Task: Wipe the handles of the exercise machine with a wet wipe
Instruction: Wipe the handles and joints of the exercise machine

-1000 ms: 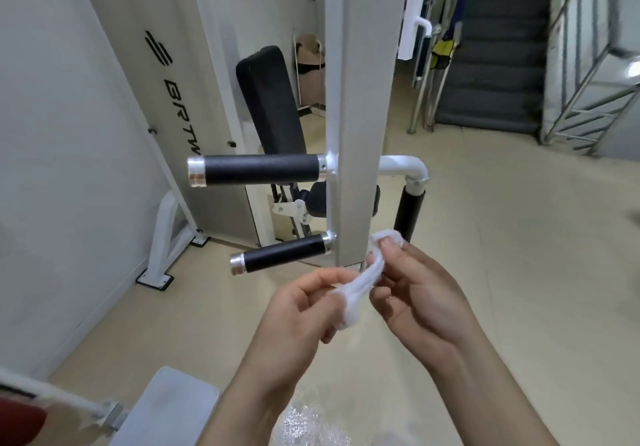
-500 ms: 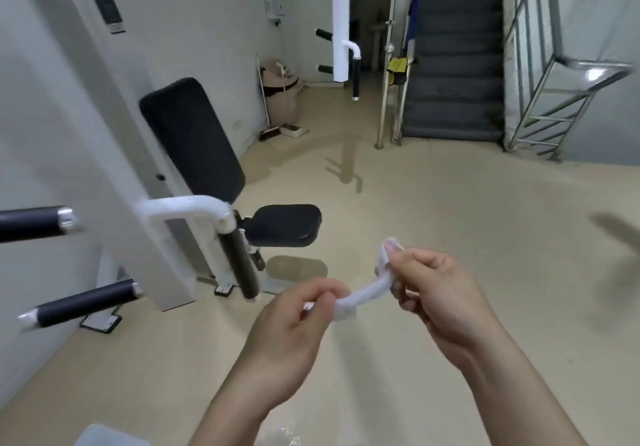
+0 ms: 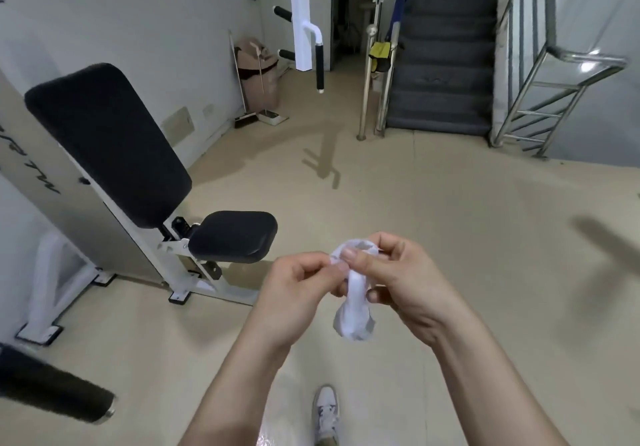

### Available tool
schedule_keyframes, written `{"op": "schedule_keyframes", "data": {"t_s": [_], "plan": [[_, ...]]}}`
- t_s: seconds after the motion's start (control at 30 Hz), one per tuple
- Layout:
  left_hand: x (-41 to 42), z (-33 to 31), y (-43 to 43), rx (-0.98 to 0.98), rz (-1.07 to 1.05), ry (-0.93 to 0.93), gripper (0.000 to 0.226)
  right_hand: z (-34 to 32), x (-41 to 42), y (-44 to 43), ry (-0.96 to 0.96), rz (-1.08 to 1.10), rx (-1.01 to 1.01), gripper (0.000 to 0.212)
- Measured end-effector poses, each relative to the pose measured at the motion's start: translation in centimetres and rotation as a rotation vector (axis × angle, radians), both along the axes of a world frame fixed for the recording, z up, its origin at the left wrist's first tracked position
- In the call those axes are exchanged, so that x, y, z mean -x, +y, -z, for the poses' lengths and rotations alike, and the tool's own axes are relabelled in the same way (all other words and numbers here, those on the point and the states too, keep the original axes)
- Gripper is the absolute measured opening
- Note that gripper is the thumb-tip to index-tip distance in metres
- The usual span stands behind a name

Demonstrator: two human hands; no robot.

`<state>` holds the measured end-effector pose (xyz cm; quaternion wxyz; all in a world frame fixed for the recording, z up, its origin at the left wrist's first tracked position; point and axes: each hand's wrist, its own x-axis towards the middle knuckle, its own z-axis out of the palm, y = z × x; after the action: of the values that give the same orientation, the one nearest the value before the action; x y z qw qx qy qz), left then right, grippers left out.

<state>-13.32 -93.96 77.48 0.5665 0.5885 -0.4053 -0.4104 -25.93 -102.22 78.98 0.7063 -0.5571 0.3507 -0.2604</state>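
Wet wipe (image 3: 354,301): white, crumpled into a twisted strip, held mid-air between both hands at centre frame, lower end hanging free and bunched. Left hand (image 3: 300,293) pinches the top edge, thumb and fingers closed narrow on it. Right hand (image 3: 401,281) also grips it, thumb pressed on the upper loop, fingers curled around the strip. Wipe touches no handle.

Handles: 1 black foam-textured grip (image 3: 52,390) with a metal end cap at bottom left, close to camera, blurred. 3 more black grips on a hanging white arm (image 3: 300,12) at the far side, well apart from the hands.

Machine: black padded backrest (image 3: 107,140), tilted, and black padded seat (image 3: 235,236) on a white steel frame (image 3: 194,272), left of the hands.

Containers: beige bin (image 3: 258,74) against the far wall; contents not readable. Broom and dustpan (image 3: 263,118) just beside it.

Room: smooth beige floor (image 3: 450,220), glossy, shadows on it. White walls. Dark carpeted staircase (image 3: 446,47) at the back with a steel tube railing (image 3: 540,74). 1 white sneaker (image 3: 326,411) below the hands.
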Motion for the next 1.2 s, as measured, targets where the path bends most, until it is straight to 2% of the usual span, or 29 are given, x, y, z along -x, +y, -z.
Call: {"op": "schedule_keyframes", "data": {"t_s": [0.13, 0.3, 0.5, 0.63, 0.7, 0.77, 0.8, 0.87, 0.93, 1.0, 1.1, 1.17, 1.2], "plan": [[-3.2, 0.1, -9.1, 0.017, -0.131, 0.137, 0.02, 0.8, -2.6, -8.1, -0.146, 0.004, -0.099, 0.025], [-8.2, -1.2, -19.8, -0.015, -0.264, 0.216, 0.023, -0.5, -8.0, -18.6, -0.096, -0.016, -0.099, 0.017], [-13.6, -1.9, -30.2, -0.024, -0.309, 0.265, 0.023, -1.4, -13.0, -29.1, -0.301, 0.204, -0.212, 0.018], [-16.2, -1.5, -36.0, -0.008, -0.387, 0.258, 0.016, -1.5, -14.7, -35.1, -0.234, 0.137, -0.127, 0.019], [-17.3, -1.2, -39.1, 0.049, -0.358, 0.274, 0.011, -1.6, -15.1, -38.6, -0.165, 0.092, -0.033, 0.019], [-18.3, -1.0, -42.1, 0.066, -0.271, 0.262, 0.015, -1.5, -15.6, -42.5, -0.058, 0.053, 0.104, 0.034], [-18.8, -1.0, -43.7, 0.044, -0.219, 0.221, 0.015, -1.3, -16.0, -44.6, 0.034, 0.045, 0.212, 0.041], [-19.3, -0.8, -47.1, -0.044, -0.14, 0.084, 0.018, -1.1, -16.9, -49.1, 0.263, 0.065, 0.573, 0.045], [-19.6, -0.5, -50.9, -0.135, -0.162, -0.123, 0.019, -1.2, -17.7, -53.6, 0.417, 0.017, 0.931, 0.036], [-19.7, -0.4, -54.8, -0.182, -0.289, -0.379, 0.011, -1.2, -18.7, -58.2, 0.517, -0.077, 1.109, 0.02], [-20.3, -1.2, -59.6, -0.153, -0.411, -0.672, 0.014, -1.1, -20.1, -64.3, 0.53, -0.174, 1.111, 0.017], [-21.4, -1.6, -62.2, -0.067, -0.427, -0.658, 0.018, -1.6, -21.0, -68.1, 0.378, -0.211, 0.892, 0.017], [-22.0, -1.7, -63.5, -0.02, -0.413, -0.556, 0.019, -1.8, -21.5, -69.8, 0.285, -0.242, 0.718, 0.016]]}}
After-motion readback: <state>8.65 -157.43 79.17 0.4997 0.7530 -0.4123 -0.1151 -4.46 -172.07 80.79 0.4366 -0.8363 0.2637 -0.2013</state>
